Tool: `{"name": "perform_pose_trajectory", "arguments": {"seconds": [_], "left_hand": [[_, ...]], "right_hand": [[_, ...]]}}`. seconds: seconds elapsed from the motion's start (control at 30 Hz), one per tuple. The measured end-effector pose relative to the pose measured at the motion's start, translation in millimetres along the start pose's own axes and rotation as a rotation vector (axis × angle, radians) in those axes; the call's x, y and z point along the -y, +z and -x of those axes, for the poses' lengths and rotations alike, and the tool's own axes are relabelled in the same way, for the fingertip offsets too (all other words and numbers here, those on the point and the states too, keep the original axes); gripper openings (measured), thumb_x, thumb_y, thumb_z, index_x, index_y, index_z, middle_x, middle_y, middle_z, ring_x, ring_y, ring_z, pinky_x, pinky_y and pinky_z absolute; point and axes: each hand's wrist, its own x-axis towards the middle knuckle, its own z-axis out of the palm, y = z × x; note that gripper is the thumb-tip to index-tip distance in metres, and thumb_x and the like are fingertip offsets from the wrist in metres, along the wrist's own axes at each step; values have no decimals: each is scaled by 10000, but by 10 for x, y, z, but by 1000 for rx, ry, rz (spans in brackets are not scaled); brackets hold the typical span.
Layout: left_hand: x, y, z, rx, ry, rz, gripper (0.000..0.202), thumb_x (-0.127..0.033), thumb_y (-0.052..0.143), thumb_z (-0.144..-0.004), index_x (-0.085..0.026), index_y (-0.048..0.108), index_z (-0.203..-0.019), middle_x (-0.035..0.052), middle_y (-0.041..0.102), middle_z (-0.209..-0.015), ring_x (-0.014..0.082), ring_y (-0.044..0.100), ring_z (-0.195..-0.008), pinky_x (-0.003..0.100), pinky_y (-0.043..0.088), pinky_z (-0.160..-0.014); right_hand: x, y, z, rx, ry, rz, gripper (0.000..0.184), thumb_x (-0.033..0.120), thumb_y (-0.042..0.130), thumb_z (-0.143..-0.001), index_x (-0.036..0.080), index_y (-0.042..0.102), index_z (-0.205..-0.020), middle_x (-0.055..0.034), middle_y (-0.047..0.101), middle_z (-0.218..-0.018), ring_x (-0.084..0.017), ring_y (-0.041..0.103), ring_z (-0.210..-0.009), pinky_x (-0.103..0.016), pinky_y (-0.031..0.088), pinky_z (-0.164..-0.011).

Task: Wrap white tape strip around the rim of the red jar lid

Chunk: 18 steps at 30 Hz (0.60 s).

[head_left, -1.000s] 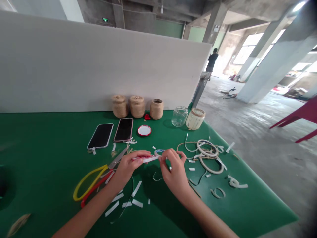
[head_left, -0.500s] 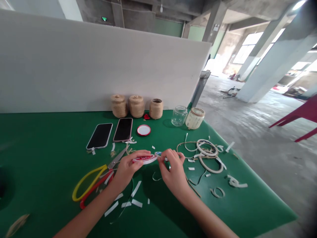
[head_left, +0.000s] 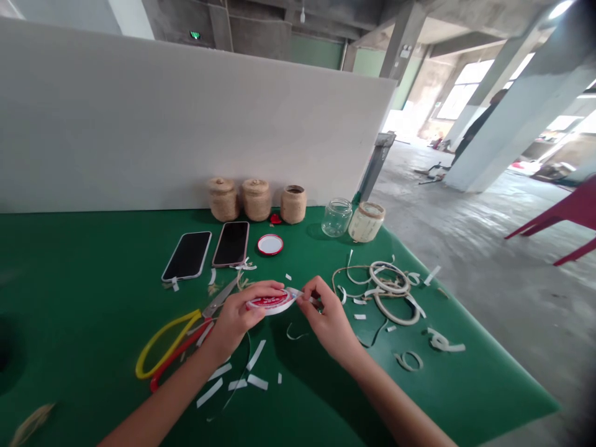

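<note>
My left hand (head_left: pixel 242 310) grips a round, flat red-and-white printed piece, which looks like a jar lid (head_left: pixel 272 302), with a white band along its near edge. At its right end, my right hand (head_left: pixel 326 316) is closed, thumb and fingers pinching a strip of white tape (head_left: pixel 298 293); its fingers partly hide the strip. Both hands are raised over the green table. Scissors with yellow and red handles (head_left: pixel 186 332) lie beside my left forearm. Cut white strips (head_left: pixel 257 380) are scattered below the hands.
Twine-wrapped jars (head_left: pixel 256 200), a glass jar (head_left: pixel 336 217) and a partly covered jar (head_left: pixel 367 221) stand at the back. Two phones (head_left: pixel 187 254) and a red-rimmed lid (head_left: pixel 270 244) lie ahead. Tape rolls (head_left: pixel 391 277) lie right, near the table edge. A person stands by a far pillar.
The lid has turned in my left hand, showing more of its red printed face. My right hand has shifted slightly, its fingers drawn tighter. A person has appeared beside the far pillar.
</note>
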Motion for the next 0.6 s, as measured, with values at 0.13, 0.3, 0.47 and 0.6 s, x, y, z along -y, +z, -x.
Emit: {"name": "perform_pose_trajectory", "arguments": {"seconds": [0.13, 0.3, 0.47, 0.6], "left_hand": [[24, -47, 10, 59, -1, 51, 290, -345, 528, -793, -225, 670, -1014, 81, 581, -1203, 293, 511, -1139, 432, 388, -978], [24, -62, -3, 79, 21, 64, 295, -357, 523, -784, -218, 670, -1000, 88, 585, -1186, 299, 500, -1144, 448, 369, -990], [6, -61, -10, 100, 18, 65, 311, -382, 519, -788, -224, 663, -1013, 89, 570, -1209, 305, 479, -1167, 465, 350, -1003], [-38, -71, -25, 132, 17, 34, 346, -441, 489, -813, -220, 661, -1016, 93, 531, -1260, 317, 420, -1222, 470, 333, -1014]], "right_hand": [[-26, -39, -7, 97, 24, -67, 115, 281, 491, -841, 218, 408, -794, 56, 402, -669, -93, 351, -562, -211, 309, -541], [5, -104, -5, 163, 34, -102, 152, 294, 526, -825, 231, 403, -888, 51, 452, -743, -84, 385, -579, -212, 345, -585], [86, -128, -1, 182, 15, -39, 174, 350, 523, -845, 226, 468, -954, 32, 474, -779, -79, 414, -592, -202, 334, -569], [81, -105, -2, 179, 15, 5, 218, 372, 520, -856, 237, 507, -1027, 32, 491, -773, -69, 421, -557, -200, 318, -550]]}}
